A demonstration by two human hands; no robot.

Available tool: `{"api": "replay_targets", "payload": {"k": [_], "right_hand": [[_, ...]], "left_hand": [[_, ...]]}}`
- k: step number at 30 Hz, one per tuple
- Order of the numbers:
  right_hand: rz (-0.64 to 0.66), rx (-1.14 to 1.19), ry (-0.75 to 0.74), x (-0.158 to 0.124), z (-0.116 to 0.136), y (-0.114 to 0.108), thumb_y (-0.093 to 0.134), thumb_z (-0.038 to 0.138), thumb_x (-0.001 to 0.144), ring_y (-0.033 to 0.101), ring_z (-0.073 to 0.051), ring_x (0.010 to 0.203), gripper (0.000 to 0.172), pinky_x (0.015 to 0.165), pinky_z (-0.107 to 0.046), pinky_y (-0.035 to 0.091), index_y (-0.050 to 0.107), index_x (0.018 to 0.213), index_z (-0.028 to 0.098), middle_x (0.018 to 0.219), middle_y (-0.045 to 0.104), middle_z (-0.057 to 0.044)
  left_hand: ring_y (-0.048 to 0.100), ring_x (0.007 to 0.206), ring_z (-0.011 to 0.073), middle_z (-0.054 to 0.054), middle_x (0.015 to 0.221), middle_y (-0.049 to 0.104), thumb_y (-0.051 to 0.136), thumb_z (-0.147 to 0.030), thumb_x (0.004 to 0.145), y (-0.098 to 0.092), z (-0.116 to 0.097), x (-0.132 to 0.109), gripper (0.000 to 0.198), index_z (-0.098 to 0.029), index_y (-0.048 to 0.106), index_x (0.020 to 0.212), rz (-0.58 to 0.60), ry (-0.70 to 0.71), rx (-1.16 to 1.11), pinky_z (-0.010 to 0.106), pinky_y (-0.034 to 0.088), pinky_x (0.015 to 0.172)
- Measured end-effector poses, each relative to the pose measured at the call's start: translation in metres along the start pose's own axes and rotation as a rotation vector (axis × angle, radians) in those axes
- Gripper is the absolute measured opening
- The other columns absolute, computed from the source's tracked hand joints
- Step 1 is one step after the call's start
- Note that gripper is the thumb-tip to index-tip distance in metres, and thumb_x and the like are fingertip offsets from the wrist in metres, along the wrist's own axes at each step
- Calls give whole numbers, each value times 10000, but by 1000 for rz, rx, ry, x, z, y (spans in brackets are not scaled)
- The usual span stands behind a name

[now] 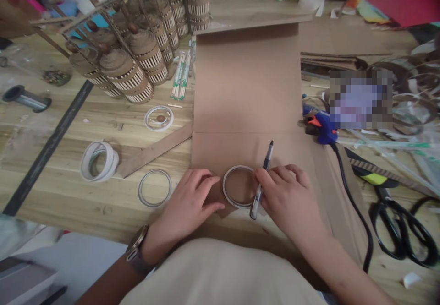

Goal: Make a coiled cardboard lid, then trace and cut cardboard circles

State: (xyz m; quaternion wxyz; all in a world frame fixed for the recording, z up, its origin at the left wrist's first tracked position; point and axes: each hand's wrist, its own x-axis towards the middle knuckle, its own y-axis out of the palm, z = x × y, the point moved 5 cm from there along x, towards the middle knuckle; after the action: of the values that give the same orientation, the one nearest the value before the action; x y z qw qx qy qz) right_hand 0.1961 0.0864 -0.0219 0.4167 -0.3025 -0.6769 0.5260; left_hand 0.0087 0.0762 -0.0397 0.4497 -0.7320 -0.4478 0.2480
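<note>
A sheet of brown cardboard point(245, 99) with a fold line across it lies in front of me. On its near edge rests a thin whitish ring point(225, 187), like a nearly used-up tape roll. My right hand point(288, 195) grips a pen point(267, 158) between thumb and fingers, and its fingertips reach the ring's right side. Left of the ring, my left hand point(194, 195) has thumb and fingers apart over the cardboard, holding nothing. Another thin ring point(139, 190) lies on the wood beside my left wrist.
Several cardboard lantern-like cylinders point(125, 73) stand at back left. White tape rolls point(84, 160) and a cardboard strip point(154, 151) lie left. A blue glue gun point(325, 124) with its black cord, and black-handled scissors point(398, 231), are on the right.
</note>
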Motion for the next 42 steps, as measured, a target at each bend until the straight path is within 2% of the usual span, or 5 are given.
{"api": "replay_targets", "payload": {"k": [5,12,17,20,42], "right_hand": [[-16,34,27,-4,-6,0,446,212,971,609,-249,691,239,825,-388,366,584,776,200,629,642,-44],[12,387,183,-31,-27,8,474,213,949,628,-256,742,113,753,-382,436,566,883,218,761,698,-45],[30,557,151,-39,-24,8,495,217,957,639,-261,834,76,731,-378,485,568,979,216,965,747,-78],[37,583,132,-39,-19,9,494,196,961,636,-275,926,80,766,-396,504,560,1003,216,1119,741,-92],[23,623,138,-39,-15,12,523,210,953,640,-278,948,73,796,-445,525,589,976,230,1150,744,-89]], "left_hand": [[579,1093,291,93,1172,568,817,-326,782,3,-1,4,564,-220,531,1256,36,-42,1,470,529,942],[558,1108,313,114,1181,527,849,-377,738,8,-8,13,739,-193,484,1353,105,-16,-2,494,516,967],[543,1107,304,103,1154,504,849,-383,739,10,-8,16,783,-210,464,1398,153,-37,-5,488,510,975],[535,1088,300,107,1124,502,853,-379,734,10,-8,18,794,-168,481,1404,173,-38,-12,476,513,966],[518,1061,282,83,1097,501,814,-357,782,13,-4,17,693,-222,510,1391,155,-55,-21,483,504,963]]}}
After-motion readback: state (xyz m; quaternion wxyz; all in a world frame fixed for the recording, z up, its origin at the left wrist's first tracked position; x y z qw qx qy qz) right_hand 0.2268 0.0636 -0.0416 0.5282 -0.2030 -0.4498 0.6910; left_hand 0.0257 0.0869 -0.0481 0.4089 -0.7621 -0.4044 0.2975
